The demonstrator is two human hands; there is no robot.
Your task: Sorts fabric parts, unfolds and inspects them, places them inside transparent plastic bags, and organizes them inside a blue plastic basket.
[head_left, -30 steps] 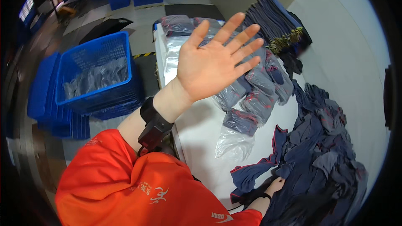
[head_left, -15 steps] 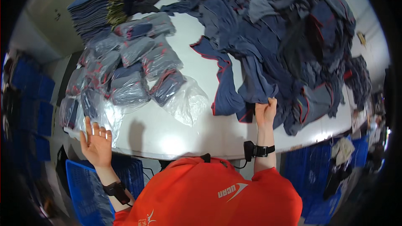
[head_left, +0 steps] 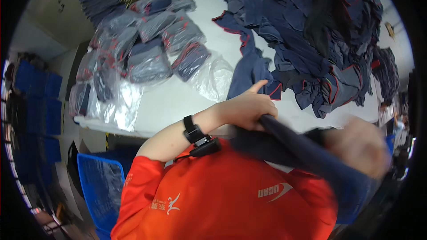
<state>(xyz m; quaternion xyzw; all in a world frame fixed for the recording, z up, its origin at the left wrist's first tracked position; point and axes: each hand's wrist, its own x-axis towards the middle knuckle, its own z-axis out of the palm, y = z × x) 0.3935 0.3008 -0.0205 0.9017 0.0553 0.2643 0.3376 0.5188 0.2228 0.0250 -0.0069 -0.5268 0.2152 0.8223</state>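
My left hand (head_left: 249,108) reaches across in front of my chest, its fingers closed round the edge of a navy garment (head_left: 307,147) and its thumb stretched out. The cloth runs from there down to the right, over the lower part of my body. Beside its far end is my right hand (head_left: 362,144), smeared by motion, so its fingers cannot be made out. Just beyond my left hand, a navy piece with red trim (head_left: 249,69) lies flat on the white table (head_left: 171,102).
A large heap of navy and grey garments (head_left: 307,31) covers the table's far right. At left lie several clear-bagged folded garments (head_left: 149,64), with a loose plastic bag (head_left: 213,80) beside them. Folded dark cloths (head_left: 100,0) are stacked behind. A blue crate (head_left: 100,186) stands below the table edge.
My left hand has swung from the left side to the garment and closed on it. My right hand has pulled the garment off the heap, toward me and to the right.
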